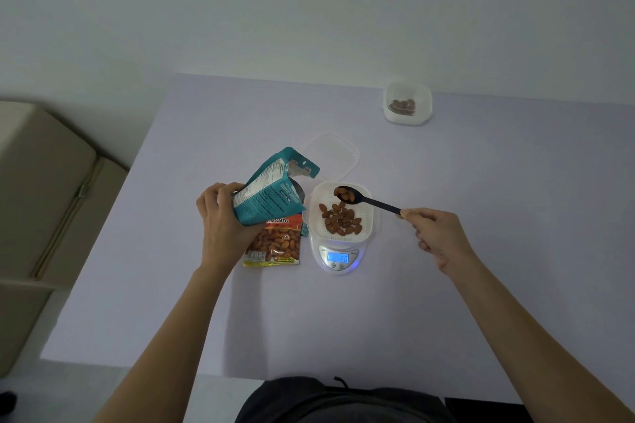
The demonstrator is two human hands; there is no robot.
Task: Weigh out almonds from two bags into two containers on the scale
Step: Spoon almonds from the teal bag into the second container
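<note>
My left hand (223,216) grips an open teal almond bag (271,189), tilted up off the table. Under it lies an orange almond bag (278,244), flat. My right hand (436,237) pinches the handle of a black spoon (374,204) whose bowl holds a few almonds over a white container (371,216). That container holds several almonds and sits on a white scale (338,257) with a blue display reading 20. A second clear container (407,103) with almonds stands at the far right.
A clear lid (331,154) lies behind the scale on the lilac table (171,285). A beige cushioned seat (44,199) is beside the table's left edge. A wall runs behind the table's far edge.
</note>
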